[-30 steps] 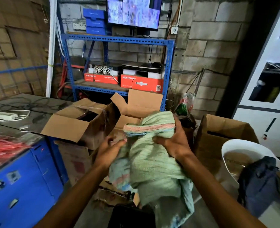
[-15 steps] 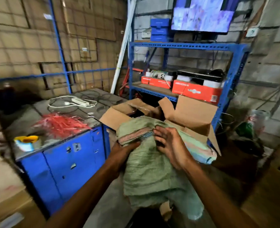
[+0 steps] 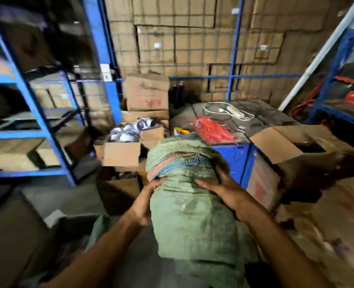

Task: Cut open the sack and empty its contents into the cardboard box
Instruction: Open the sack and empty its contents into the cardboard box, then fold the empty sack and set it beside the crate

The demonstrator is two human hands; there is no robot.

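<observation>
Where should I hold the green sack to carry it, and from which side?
Grip the green sack at its rolled upper part, one hand from each side, as the left hand and right hand do now. The fabric is limp and hangs down below the hands, so the bunched folds probably give the fingers the firmest purchase.

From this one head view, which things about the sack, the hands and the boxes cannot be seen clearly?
- Sack: no cut or contents show; its lower end leaves the bottom edge.
- Left hand: its fingers are hidden behind the sack.
- Right hand: its fingertips sink into the folds.
- Open cardboard box on the right: the inside is dark and motion-blurred.
- Box of round grey items: too blurred to identify them.
</observation>
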